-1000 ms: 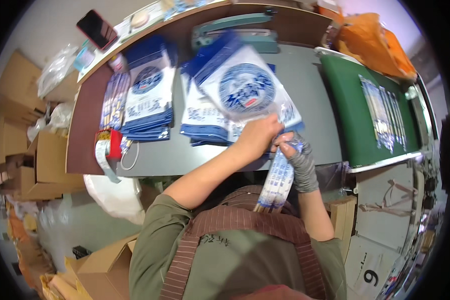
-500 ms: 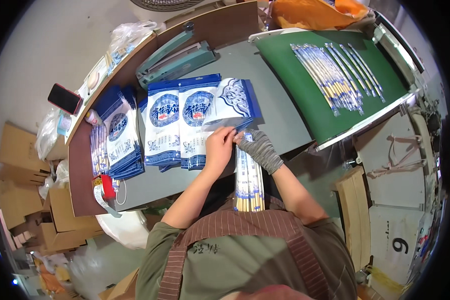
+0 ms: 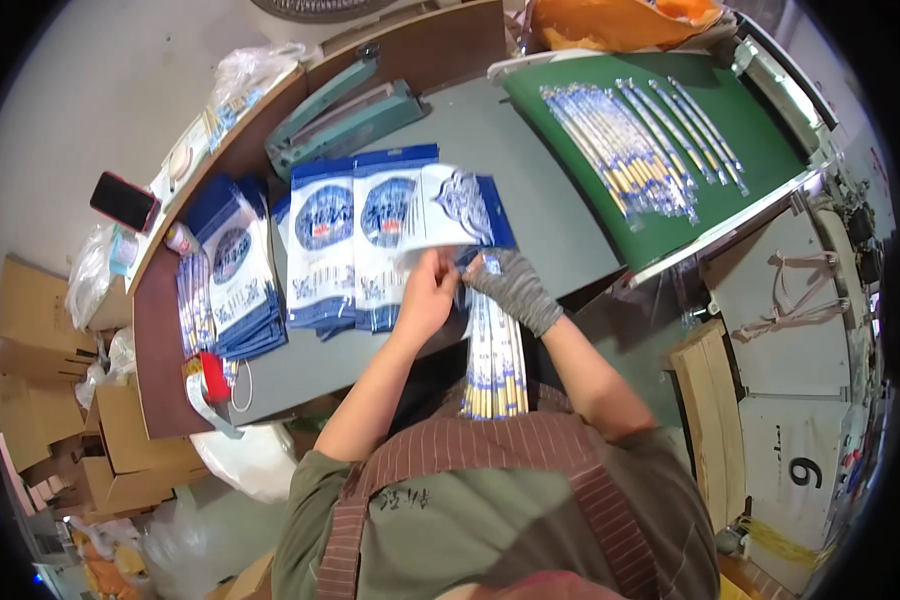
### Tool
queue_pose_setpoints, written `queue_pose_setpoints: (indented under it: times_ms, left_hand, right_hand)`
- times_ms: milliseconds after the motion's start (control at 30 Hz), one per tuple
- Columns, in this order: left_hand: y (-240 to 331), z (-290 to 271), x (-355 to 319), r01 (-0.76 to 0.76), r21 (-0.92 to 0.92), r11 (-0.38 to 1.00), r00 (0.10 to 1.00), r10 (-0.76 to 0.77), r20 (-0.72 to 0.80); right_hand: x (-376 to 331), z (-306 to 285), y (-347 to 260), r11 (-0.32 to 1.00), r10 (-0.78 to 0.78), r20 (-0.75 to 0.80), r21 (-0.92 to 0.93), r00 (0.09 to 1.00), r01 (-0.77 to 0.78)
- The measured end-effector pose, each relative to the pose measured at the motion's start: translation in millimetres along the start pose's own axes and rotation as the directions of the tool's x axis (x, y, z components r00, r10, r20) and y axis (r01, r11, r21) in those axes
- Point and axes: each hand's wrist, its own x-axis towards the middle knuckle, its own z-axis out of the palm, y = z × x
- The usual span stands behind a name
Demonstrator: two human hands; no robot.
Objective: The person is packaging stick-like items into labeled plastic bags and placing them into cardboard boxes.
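Note:
My left hand (image 3: 428, 292) pinches the lower edge of a blue-and-white printed pouch (image 3: 448, 208) lying at the front of the grey table (image 3: 545, 210). My right hand (image 3: 515, 288), in a grey glove, grips a bundle of long wrapped chopstick packs (image 3: 494, 362) whose upper ends meet the pouch's edge. The bundle hangs down toward my apron. Stacks of the same blue-and-white pouches (image 3: 320, 245) lie just left of my hands, and another stack (image 3: 232, 272) sits further left.
A green conveyor belt (image 3: 760, 150) on the right carries several wrapped chopstick packs (image 3: 630, 145). A teal heat sealer (image 3: 350, 115) sits at the back, a phone (image 3: 123, 200) on the brown ledge, a red tape dispenser (image 3: 210, 378) at the table's near left. Cardboard boxes (image 3: 45, 400) stand on the floor left.
The view has swung so the table sits further right and lower. Both hands stay together at the pouch's edge with the chopstick bundle; the bundle now hangs straighter.

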Motion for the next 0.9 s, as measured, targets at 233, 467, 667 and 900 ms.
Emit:
queue_pose_setpoints:
  times_ms: [233, 467, 667, 900]
  left_hand:
    - [60, -6, -55, -0.452, 0.206, 0.868, 0.883, 0.468, -0.031]
    - [30, -17, -114, -0.288, -0.003, 0.958, 0.944, 0.285, 0.166]
    - [24, 0, -115, -0.505, 0.269, 0.820, 0.860, 0.507, 0.067]
    - [4, -10, -142, -0.247, 0.324, 0.913, 0.965, 0.261, 0.000]
  right_hand:
    - [-67, 1, -40, 0.988, 0.069, 0.099, 0.134, 0.993, -0.082]
    - [-182, -9, 35, 0.988, -0.013, 0.045, 0.152, 0.999, 0.006]
    - [-102, -1, -35, 0.928, -0.120, -0.044, -0.360, 0.992, 0.096]
    - [-129, -6, -2, 0.757, -0.387, 0.092, -0.536, 0.918, 0.373]
